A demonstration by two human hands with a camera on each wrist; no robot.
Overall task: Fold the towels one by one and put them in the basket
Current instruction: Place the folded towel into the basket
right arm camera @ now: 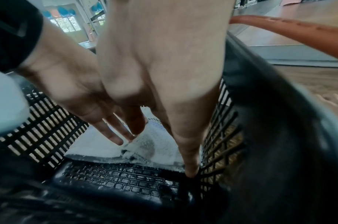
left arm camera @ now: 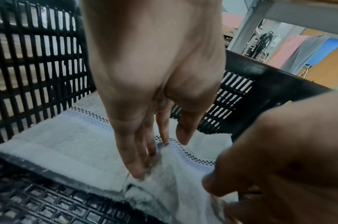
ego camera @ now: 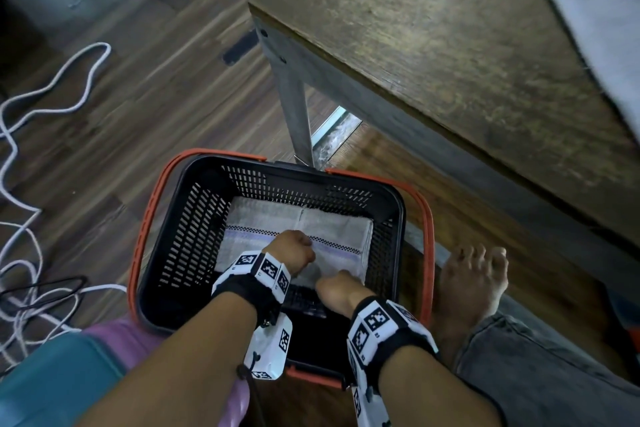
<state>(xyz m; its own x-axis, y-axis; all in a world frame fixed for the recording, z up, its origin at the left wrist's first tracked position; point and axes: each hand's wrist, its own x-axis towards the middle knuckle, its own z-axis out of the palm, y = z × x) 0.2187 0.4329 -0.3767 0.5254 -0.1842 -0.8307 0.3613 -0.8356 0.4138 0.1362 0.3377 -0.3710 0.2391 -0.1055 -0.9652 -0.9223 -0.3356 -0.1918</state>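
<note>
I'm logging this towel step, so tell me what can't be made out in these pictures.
- Towel: how many are stacked; head view shows only the top.
- Right hand: fingertips on the towel's near edge or the basket floor; blurred.
- Grey fabric on the table: cut off by the frame edge.
- Left hand: contact smeared.

Floor: we are seeing dark wood planks, white cables lying across.
Furniture: we are facing a wooden table.
</note>
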